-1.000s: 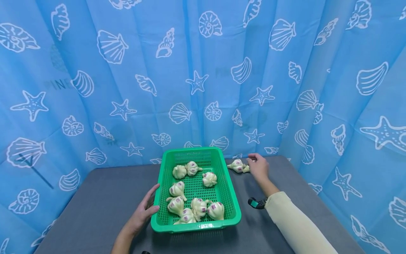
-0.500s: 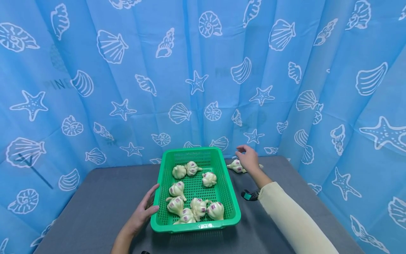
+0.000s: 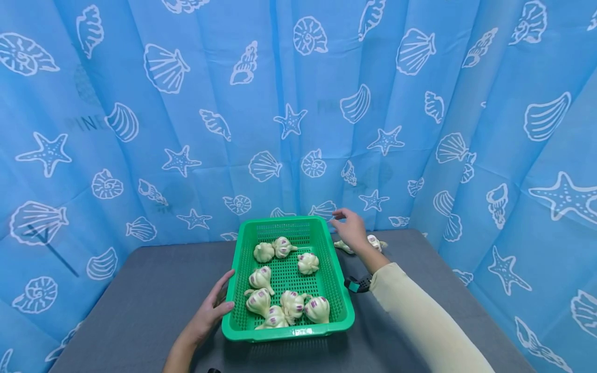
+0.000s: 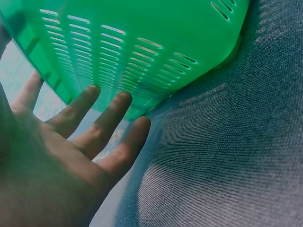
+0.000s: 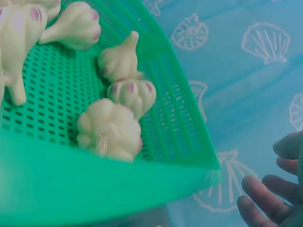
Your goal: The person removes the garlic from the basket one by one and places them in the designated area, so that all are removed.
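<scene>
A green plastic basket holds several garlic bulbs with purple markings. My left hand rests against the basket's left side, thumb at the rim. In the left wrist view its fingers stretch along the slotted outer wall. My right hand hovers beside the basket's far right corner, fingers loosely bent with nothing in them. The right wrist view has its fingers past the basket's corner. Right of the basket, a garlic bulb and another garlic bulb show around my right wrist.
The basket stands on a dark grey table. A blue curtain with white shell prints hangs along the back and sides. A black strap with a teal patch is at my right wrist.
My right hand has moved left from the garlic at the right toward the basket's far right corner, uncovering a bulb behind it. The left hand and the basket have stayed put.
</scene>
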